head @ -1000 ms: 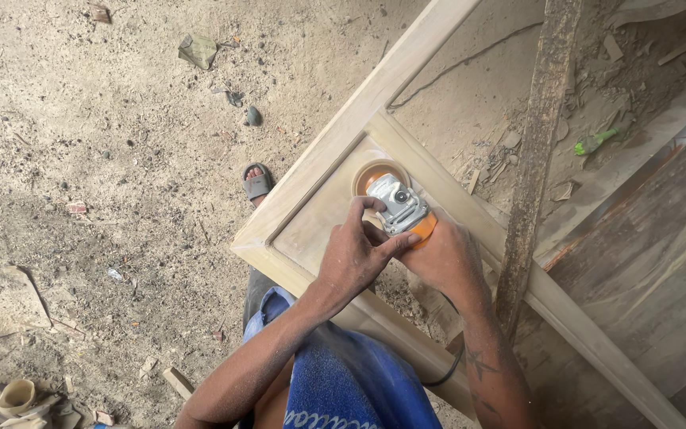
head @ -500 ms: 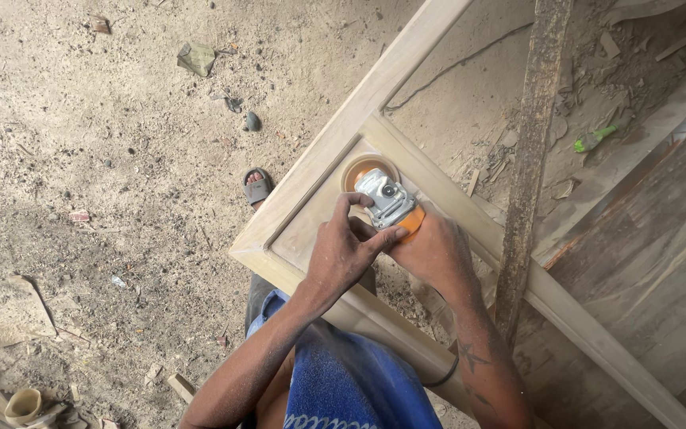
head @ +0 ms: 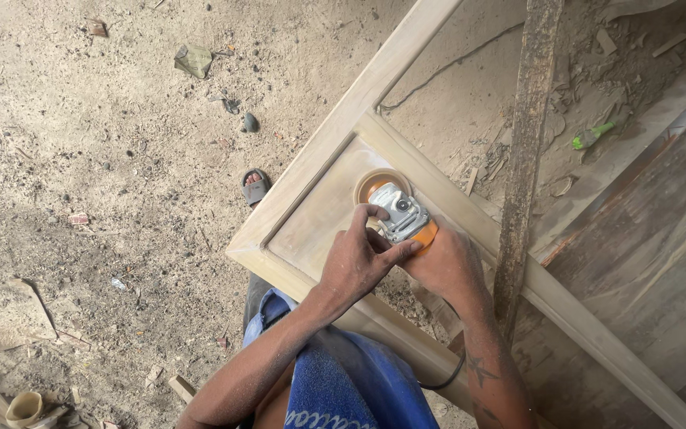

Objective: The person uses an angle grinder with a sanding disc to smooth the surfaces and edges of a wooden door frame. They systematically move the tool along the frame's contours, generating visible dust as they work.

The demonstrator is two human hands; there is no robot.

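A sander (head: 401,213) is gripped from the left by the left hand (head: 356,260), fingers curled over its head, and its orange body is clasped by the right hand (head: 445,266). Its disc is pressed on the sunken panel near the far corner of the wooden door frame (head: 323,151). Sanding seems under way; steady, flat pressure is likely called for beside the raised rail.

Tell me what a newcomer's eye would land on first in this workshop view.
First, the orange and grey angle grinder at the centre, its sanding disc flat on the recessed panel of a pale wooden door frame. Both hands clasp it: the left hand over the front, the right hand behind on the body. Beyond that, the sawdust-covered floor on the left, with a sandalled foot by the frame's edge.
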